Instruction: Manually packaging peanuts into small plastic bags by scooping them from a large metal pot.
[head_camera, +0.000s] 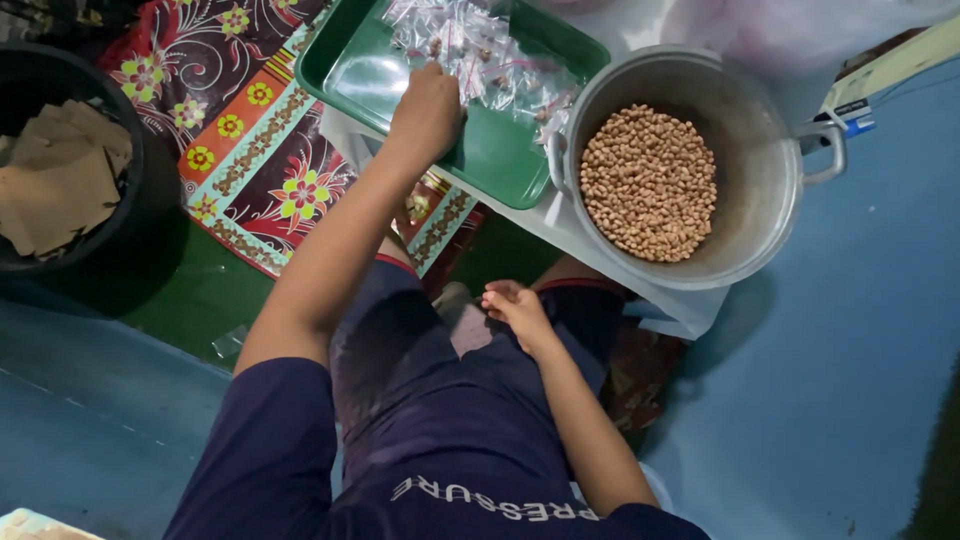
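My left hand reaches out over a green tray, its fingers curled down onto a heap of small clear plastic bags with nuts in them. The fingertips are hidden, so the grip on a bag is only partly seen. My right hand rests on my lap near the knee, fingers loosely curled, with nothing visible in it. To the right of the tray stands a large metal pot holding a layer of peanuts.
The tray and pot sit on a low white stand. A flowered mat lies to the left, with a black tub of brown paper pieces beyond it. The floor is blue.
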